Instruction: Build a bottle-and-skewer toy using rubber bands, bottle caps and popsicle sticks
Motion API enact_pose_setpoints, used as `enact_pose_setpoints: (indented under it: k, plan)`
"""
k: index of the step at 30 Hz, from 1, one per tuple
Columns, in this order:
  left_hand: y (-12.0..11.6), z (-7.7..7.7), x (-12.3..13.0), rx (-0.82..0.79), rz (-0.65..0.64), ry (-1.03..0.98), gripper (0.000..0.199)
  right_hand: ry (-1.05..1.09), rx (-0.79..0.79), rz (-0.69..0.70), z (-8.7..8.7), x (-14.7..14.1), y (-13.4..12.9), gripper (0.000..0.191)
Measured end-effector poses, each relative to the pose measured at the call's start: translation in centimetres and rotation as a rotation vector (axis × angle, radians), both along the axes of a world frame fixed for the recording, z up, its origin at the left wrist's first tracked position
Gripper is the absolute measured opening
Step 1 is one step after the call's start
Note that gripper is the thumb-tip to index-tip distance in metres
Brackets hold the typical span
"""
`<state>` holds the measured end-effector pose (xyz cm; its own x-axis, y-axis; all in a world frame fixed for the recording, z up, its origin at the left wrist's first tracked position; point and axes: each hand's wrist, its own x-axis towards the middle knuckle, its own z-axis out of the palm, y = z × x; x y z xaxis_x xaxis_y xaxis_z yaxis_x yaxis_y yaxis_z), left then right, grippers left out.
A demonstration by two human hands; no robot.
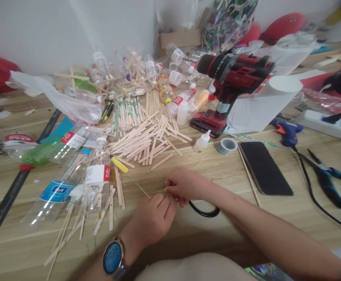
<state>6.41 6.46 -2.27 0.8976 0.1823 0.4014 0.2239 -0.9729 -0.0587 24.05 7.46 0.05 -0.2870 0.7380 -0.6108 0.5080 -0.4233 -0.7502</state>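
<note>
Close together above the front of the table, my left hand [155, 214] and my right hand [184, 187] meet at the fingertips. A thin pale strand [142, 190] sticks out to the left from the closed fingers of my left hand. My right hand is pinched shut, and what its fingers grip is hidden. From beneath it a black curved loop [207, 212] shows, like a tool handle; the rest of it is covered. To the left lie a yellow-handled tool [119, 164] and several wooden craft sticks [147, 140].
Plastic bottles [97, 175] crowd the left. A cordless drill [228, 78] stands behind a small glue bottle [202, 141] and a tape roll [227, 146]. On the right are a phone [265, 168], a glue gun [288, 130] and pliers [328, 179].
</note>
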Motion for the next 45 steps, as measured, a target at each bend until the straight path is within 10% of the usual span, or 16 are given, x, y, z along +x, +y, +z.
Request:
enact_pose_setpoints:
  k: [6, 12, 22, 36, 45]
  plan:
    - [0.4, 0.1, 0.2, -0.197, 0.043, -0.021, 0.03, 0.027, -0.031, 0.026, 0.5, 0.0, 0.1, 0.036]
    - [0.7, 1.7, 0.7, -0.832, 0.263, 0.036, 0.019, 0.04, 0.031, -0.002, 0.0, -0.2, 0.1, 0.024]
    - [1.5, 2.0, 1.3, -1.769, 0.746, -0.407, 0.022, -0.188, 0.613, -0.398, 0.8, 0.7, -3.4, 0.015]
    - [0.6, 2.4, 2.0, -1.938, 0.744, -0.61, 0.028, -0.102, 1.134, -0.346, -1.6, -1.2, -6.7, 0.013]
    - [1.1, 2.5, 0.8, -1.818, 0.665, -0.402, 0.03, 0.135, 0.941, -0.292, -2.1, -0.3, -6.8, 0.01]
